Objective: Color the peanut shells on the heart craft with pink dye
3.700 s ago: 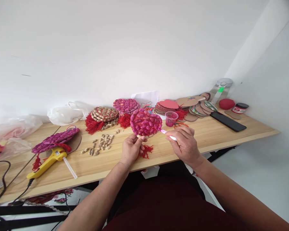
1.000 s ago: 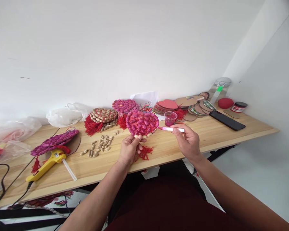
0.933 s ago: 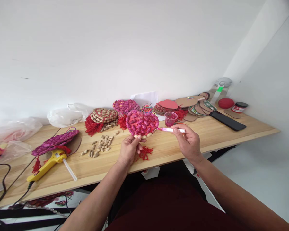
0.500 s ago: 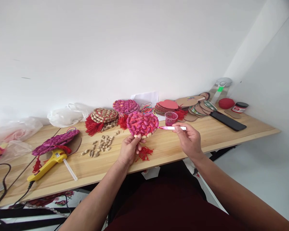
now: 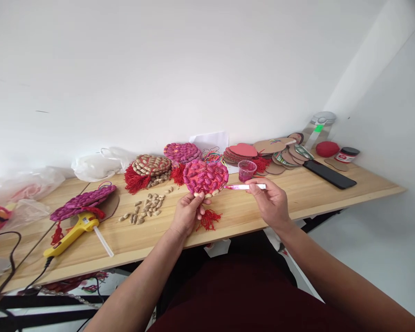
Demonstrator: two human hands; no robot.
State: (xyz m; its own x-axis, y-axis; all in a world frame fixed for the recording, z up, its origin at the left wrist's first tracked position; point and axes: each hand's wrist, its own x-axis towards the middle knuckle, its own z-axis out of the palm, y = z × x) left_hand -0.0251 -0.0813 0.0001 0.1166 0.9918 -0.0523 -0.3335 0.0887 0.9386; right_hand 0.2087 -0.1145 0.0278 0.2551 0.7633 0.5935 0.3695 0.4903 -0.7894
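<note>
My left hand (image 5: 190, 210) grips the lower edge of a round disc covered in peanuts (image 5: 206, 177), thumb on its front. Most of its peanuts are painted magenta; several along the bottom rim are still bare tan. A red yarn tassel (image 5: 210, 220) hangs below it. Between the thumb and fingers of my right hand (image 5: 271, 200) is a white-handled paintbrush (image 5: 247, 186), its pink tip at the disc's right edge. Just behind the brush stands a clear plastic cup (image 5: 246, 171) with magenta paint.
Loose peanuts (image 5: 147, 208) and a yellow glue gun (image 5: 71, 234) lie to the left. Other peanut discs (image 5: 151, 164) with red tassels stand behind. Cardboard pieces (image 5: 269, 146), a black phone (image 5: 329, 174), a red yarn ball (image 5: 327, 149) and a jar (image 5: 346, 155) are at the right.
The brush tip has shifted slightly down and left along the disc's right edge. My left hand keeps its hold; the view has shifted a little.
</note>
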